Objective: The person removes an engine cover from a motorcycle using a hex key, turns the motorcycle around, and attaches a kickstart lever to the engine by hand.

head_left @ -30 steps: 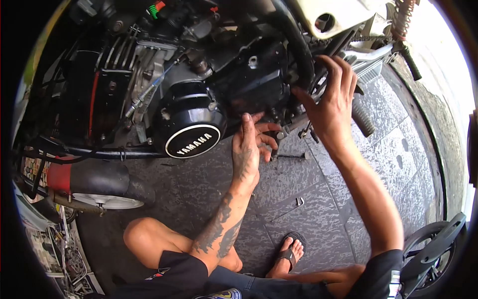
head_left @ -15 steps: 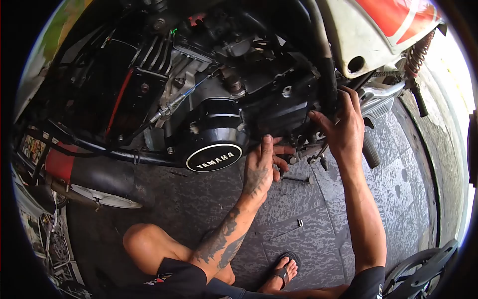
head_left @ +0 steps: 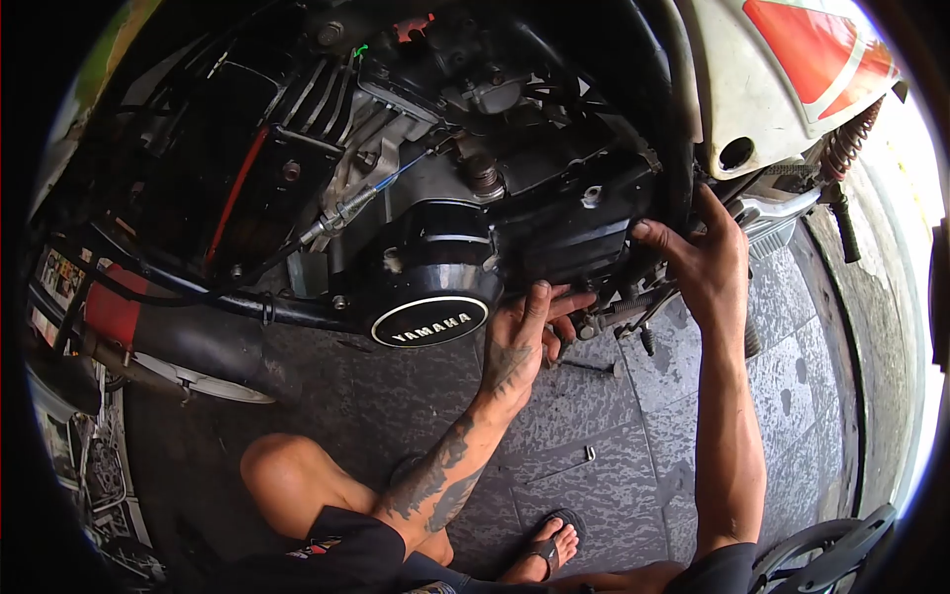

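A black engine side cover [head_left: 569,233] sits behind the round black casing [head_left: 428,322] lettered YAMAHA. My left hand [head_left: 524,342] is at its lower edge, the thumb up against it and the other fingers curled underneath. At the cover's rear end, my right hand [head_left: 712,262] presses its thumb on the edge, while its fingers reach up behind, partly hidden near the black frame tube [head_left: 678,148]. Both hands grip the cover from its two sides. Below them the foot lever and linkage [head_left: 618,312] show.
Above right is the white and red side panel [head_left: 747,109], with a coil spring [head_left: 846,148] behind it. A bent metal rod [head_left: 564,463] lies on the tiled floor [head_left: 614,426]. A spoked black wheel [head_left: 826,554] is at lower right, and a tyre [head_left: 213,346] at left.
The view has shifted a little, so the engine's rear parts and my right hand appear further right and lower. Both hands stay at the cover, with only slight finger movement.
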Tool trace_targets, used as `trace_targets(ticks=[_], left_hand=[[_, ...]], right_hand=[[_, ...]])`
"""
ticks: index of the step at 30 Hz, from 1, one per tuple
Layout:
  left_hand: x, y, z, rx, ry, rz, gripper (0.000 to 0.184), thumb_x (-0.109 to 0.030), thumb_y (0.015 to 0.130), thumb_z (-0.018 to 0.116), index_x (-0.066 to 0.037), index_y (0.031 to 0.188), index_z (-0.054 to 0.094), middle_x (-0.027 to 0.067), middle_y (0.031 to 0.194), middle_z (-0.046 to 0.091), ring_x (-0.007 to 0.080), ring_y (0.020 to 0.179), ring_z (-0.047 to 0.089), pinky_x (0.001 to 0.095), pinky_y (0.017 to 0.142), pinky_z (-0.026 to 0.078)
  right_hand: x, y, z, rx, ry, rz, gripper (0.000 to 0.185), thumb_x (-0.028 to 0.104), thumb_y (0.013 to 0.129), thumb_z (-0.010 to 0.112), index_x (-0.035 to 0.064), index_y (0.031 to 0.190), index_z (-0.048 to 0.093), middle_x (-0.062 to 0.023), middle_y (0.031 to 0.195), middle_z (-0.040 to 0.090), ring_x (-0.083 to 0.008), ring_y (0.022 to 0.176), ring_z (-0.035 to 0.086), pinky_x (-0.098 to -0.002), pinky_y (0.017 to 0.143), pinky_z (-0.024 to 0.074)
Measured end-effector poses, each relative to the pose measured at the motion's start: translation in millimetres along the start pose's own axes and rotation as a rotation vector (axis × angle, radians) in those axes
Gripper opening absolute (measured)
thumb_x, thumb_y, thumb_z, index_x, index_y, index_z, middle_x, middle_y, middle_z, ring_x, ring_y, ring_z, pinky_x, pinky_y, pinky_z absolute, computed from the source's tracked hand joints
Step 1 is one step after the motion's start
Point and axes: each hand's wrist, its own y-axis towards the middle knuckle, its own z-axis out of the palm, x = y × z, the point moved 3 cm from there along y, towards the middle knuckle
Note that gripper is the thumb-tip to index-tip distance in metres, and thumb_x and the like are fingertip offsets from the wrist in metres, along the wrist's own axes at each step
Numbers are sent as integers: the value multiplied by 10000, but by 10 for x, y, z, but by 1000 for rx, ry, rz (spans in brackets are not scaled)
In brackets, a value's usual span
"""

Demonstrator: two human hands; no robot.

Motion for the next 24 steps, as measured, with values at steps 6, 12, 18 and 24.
trace_targets(ticks=[6, 12, 18, 24], left_hand=[[43, 15, -18, 7, 2, 15, 783, -612, 936, 431, 131, 1146, 558, 191, 1030, 691, 92, 698, 572, 186, 505, 398], [94, 34, -44, 15, -33, 30, 710, -564, 951, 449, 113, 1124, 581, 156, 1017, 700, 72, 686, 570, 164, 479, 402], [1, -123, 67, -37, -96, -111, 707, -625, 932, 421, 18, 1218, 494, 148, 1109, 659, 138, 826, 618, 240, 604, 492], [199, -80, -55, -52, -555, -37, 597, -459, 967, 498, 17, 1317, 414, 162, 1349, 482, 232, 1197, 500, 388, 1093, 361]], right_hand=[[-70, 23, 35, -33, 124, 25, 531, 233, 650, 875, -37, 1043, 642, -109, 828, 712, -131, 741, 662, -289, 652, 516], [-97, 13, 52, -42, 153, 33, 531, 235, 663, 870, -35, 1059, 643, -109, 822, 710, -126, 749, 662, -283, 654, 517], [-70, 35, 16, -18, 74, -47, 534, 273, 674, 861, -30, 1062, 653, -90, 831, 714, -129, 733, 662, -286, 661, 518], [-156, 44, -8, -5, 36, -63, 626, 379, 655, 858, -27, 1084, 650, -141, 848, 712, -168, 766, 688, -317, 680, 532]])
